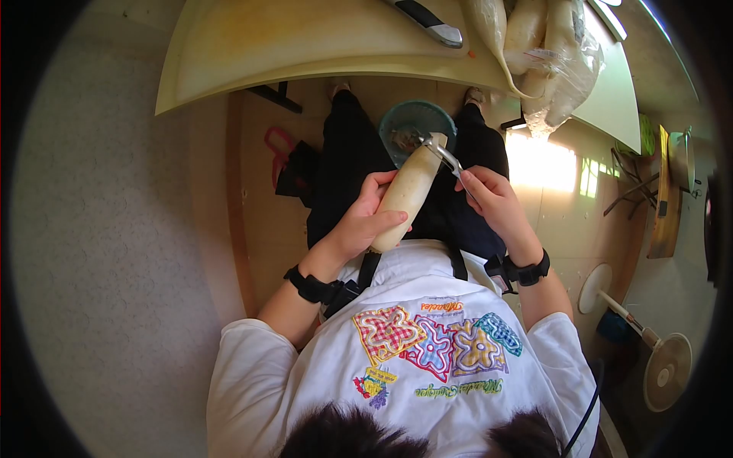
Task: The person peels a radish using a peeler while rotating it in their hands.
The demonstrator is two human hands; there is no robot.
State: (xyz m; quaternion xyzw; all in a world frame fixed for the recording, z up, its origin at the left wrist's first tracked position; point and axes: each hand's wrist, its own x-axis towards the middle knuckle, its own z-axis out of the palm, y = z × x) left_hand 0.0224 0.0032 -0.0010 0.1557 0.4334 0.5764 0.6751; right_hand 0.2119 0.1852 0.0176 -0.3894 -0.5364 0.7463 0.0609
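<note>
A white daikon radish (411,187) lies slanted in my left hand (372,216), whose fingers wrap around its lower part. My right hand (495,200) is closed on the handle of a metal peeler (449,159). The peeler's head rests at the upper end of the radish. Beneath that end, between my legs, a teal bin (394,122) stands on the floor with some scraps inside. Part of the bin is hidden behind the radish and peeler.
Ahead is a table edge (305,70) bearing a knife with a black and silver handle (432,24). More daikon radishes in a clear plastic bag (561,72) overhang its right side. A pink-handled black bag (296,172) sits at floor level left. A fan (666,372) stands at right.
</note>
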